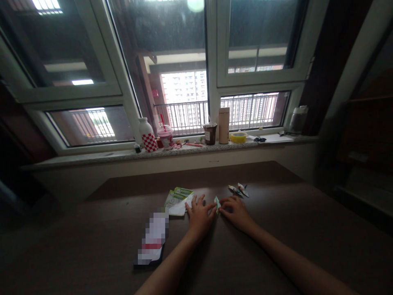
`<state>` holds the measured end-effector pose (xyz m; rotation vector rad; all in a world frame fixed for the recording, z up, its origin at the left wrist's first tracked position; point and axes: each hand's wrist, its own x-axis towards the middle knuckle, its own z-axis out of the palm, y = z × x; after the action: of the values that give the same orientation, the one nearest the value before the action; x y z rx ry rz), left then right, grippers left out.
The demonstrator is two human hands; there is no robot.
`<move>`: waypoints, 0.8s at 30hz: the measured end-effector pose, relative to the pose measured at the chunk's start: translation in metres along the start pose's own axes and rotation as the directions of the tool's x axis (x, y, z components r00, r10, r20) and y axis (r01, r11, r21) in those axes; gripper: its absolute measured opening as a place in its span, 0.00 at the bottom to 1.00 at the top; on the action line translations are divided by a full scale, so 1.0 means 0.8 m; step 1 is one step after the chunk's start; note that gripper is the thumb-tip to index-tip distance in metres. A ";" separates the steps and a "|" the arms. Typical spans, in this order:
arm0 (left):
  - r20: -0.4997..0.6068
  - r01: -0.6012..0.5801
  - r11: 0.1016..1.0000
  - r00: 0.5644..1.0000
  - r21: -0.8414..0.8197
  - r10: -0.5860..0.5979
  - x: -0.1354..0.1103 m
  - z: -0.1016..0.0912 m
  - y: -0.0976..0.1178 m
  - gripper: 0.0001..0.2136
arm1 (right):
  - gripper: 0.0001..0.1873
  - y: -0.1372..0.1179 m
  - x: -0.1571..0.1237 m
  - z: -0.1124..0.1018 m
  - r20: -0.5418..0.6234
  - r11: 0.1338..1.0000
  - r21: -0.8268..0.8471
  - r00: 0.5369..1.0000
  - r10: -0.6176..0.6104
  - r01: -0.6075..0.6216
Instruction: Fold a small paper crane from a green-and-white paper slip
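My left hand (199, 215) and my right hand (236, 212) rest on the dark brown table (276, 246), fingertips meeting over a small folded piece of greenish paper (217, 203). Both hands pinch that paper from either side. Just beyond my right hand lie two small folded paper figures (238, 190). A stack of green-and-white paper sheets (178, 200) lies just left of my left hand.
A phone (152, 241) lies on the table at the left. On the window sill (92, 155) stand a checkered bottle (147, 135), a pink cup (166, 137), a dark cup (210, 133), a tall flask (224, 125), yellow tape (238, 137) and a jar (297, 119).
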<state>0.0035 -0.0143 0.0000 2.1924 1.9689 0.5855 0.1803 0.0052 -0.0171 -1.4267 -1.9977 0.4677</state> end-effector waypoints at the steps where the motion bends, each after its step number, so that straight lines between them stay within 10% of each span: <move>1: 0.001 0.003 1.000 1.000 0.003 -0.003 0.000 0.000 0.000 0.13 | 0.08 0.001 0.000 0.000 0.003 1.000 0.009 1.000 -0.007 0.007; 24: -0.042 0.038 0.999 0.998 -0.008 -0.038 -0.001 -0.002 0.002 0.12 | 0.13 0.009 0.002 -0.009 0.053 0.967 -0.118 0.973 -0.223 0.227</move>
<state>0.0043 -0.0159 0.0020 2.1507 2.0214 0.6369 0.1899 0.0088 -0.0152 -1.2488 -2.2214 0.2786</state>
